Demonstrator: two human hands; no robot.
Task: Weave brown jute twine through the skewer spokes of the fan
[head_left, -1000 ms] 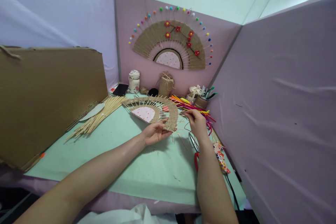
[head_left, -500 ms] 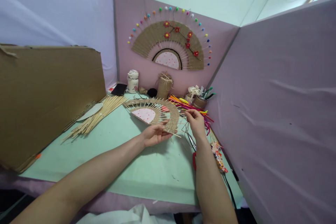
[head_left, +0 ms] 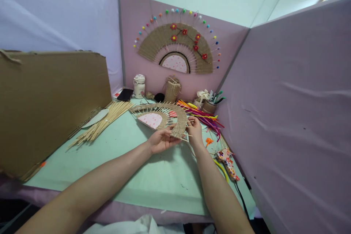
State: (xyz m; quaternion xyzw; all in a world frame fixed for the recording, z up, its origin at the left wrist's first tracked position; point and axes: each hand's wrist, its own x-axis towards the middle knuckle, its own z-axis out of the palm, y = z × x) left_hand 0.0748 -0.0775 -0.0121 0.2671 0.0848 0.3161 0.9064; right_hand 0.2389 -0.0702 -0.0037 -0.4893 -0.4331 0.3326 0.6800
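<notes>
A half-round fan [head_left: 182,122] of thin sticks woven with brown twine is held up off the table, its inner half-disc [head_left: 150,120] pink with dots. My left hand [head_left: 163,141] grips it from below near its right end, palm up. At the fan's right edge, my right hand [head_left: 194,130] has its fingers pinched among the stick ends. A strand of twine seems to run down by this hand, but what lies between the fingertips is too small to make out.
A finished-looking fan [head_left: 156,40] hangs on the back panel. Thin sticks [head_left: 102,124] lie left, beside a cardboard sheet [head_left: 55,106]. Pipe cleaners [head_left: 203,119], a pen pot [head_left: 209,107] and a patterned glue gun [head_left: 228,162] with a cord are on the right.
My right hand has moved left, from beside the fan to its right edge. The scissors under my right forearm are now mostly hidden. My left hand keeps its hold.
</notes>
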